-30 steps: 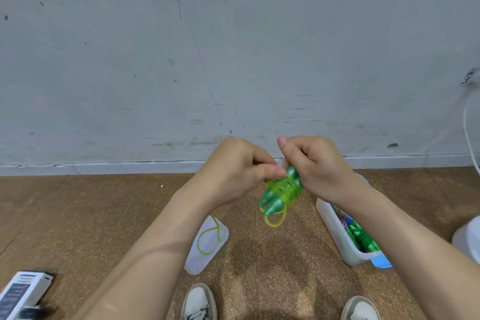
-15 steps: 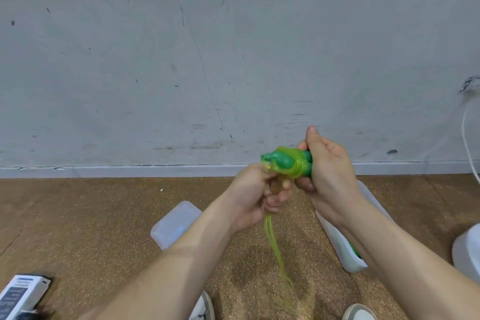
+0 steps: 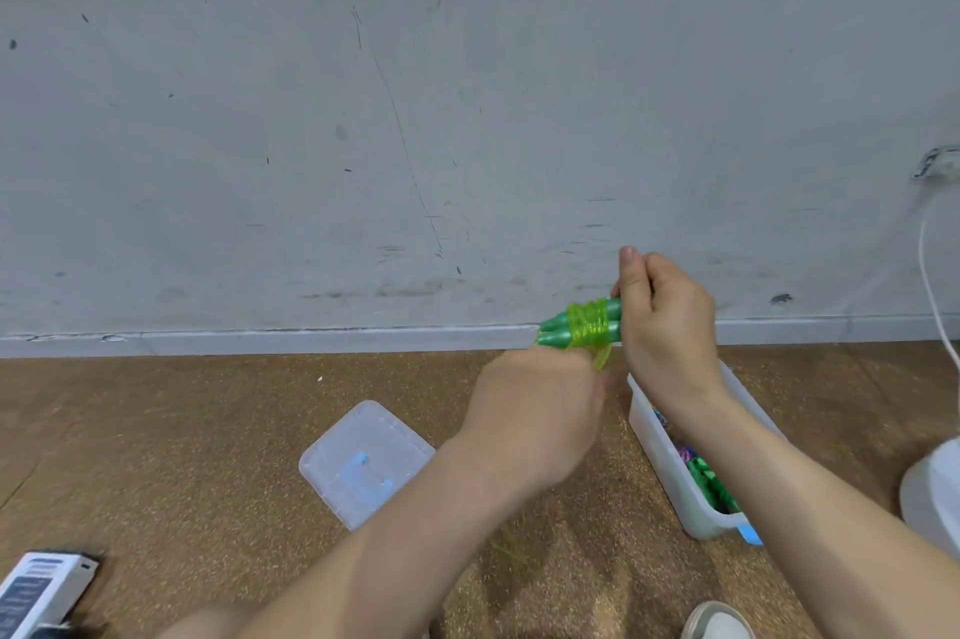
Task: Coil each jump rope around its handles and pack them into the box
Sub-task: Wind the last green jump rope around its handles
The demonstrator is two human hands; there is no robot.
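Right hand (image 3: 662, 326) clamps the paired green plastic handles (image 3: 571, 329), lying sideways, above the clear plastic box (image 3: 670, 462); left hand (image 3: 540, 410) just beneath pinches yellow-green cord (image 3: 589, 324), nearer the loose tail.

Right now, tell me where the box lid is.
The clear lid lies flat on the brown floor, lower centre, left of the open box and below the left hand.

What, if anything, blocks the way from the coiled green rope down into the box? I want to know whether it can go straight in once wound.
Nothing visible does. The jump rope, held in the right hand, hangs just above the far end of the open box. Its lid lies apart on the floor.
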